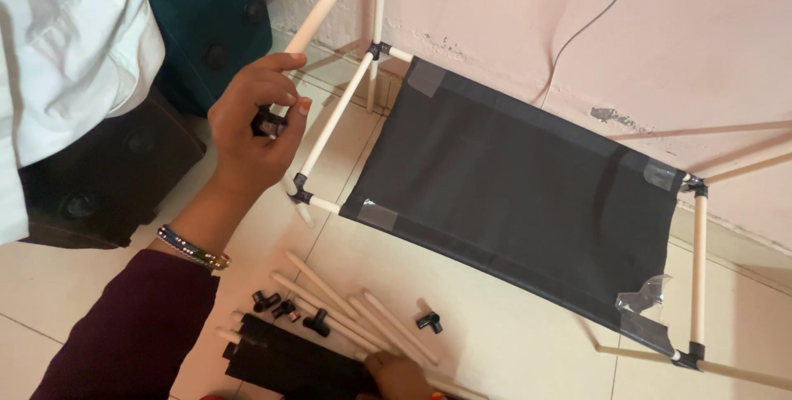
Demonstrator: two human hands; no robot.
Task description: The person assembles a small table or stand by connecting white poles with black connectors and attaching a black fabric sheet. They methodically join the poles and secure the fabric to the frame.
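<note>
A half-built rack (pixel 528 185) stands on the tiled floor (pixel 511 342) against a pink wall (pixel 660 29): pale rods joined at the corners by black connectors, with a dark fabric shelf (pixel 511 181) stretched between them and taped at its corners. A thin wire (pixel 594 21) runs down the wall behind it. At the upper left lie a white cloth (pixel 66 54), a teal cushion (pixel 210 21) and a dark brown one (pixel 107 177), crowding the space beside the near corner post.

On the floor below the shelf lies a loose bundle of spare rods (pixel 346 309), with several small black connectors scattered among them — three (pixel 285 311) close together at the left, one (pixel 427 321) apart to the right. A folded black fabric piece (pixel 289 359) lies just beside them at the bottom edge.

The left hand (pixel 256 124), sleeve dark red and a beaded bracelet (pixel 191 248) at the wrist, is closed in a pinch on a small black connector (pixel 268 124) at the lower end of a slanting rod (pixel 326 4), just beside the rack's near corner.

The right hand (pixel 400 375) shows only partly at the bottom edge, resting on the spare rods and the black fabric — whether it grips anything I cannot tell.
</note>
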